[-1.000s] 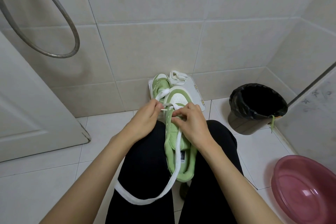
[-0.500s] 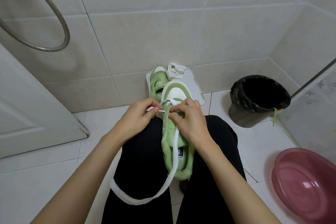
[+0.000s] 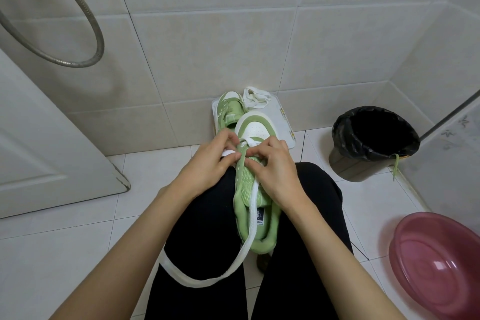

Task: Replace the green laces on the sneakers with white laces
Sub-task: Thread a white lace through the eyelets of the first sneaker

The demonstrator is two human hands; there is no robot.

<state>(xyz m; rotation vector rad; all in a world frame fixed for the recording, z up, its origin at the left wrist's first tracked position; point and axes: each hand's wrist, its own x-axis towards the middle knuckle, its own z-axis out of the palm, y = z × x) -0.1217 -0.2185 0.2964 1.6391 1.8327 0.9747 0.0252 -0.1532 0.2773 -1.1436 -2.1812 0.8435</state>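
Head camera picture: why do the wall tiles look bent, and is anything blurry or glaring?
Head view: the wide lens bows the tile joints near the borders; lighting is soft, with a glare spot in the pink basin; left hand, right hand and sneaker look sharp.

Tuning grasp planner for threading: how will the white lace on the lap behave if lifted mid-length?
Likely floppy: the white lace sags in a loop across the leg. Probably light; it drapes without pulling taut. Flat band, so it should not roll but may twist.
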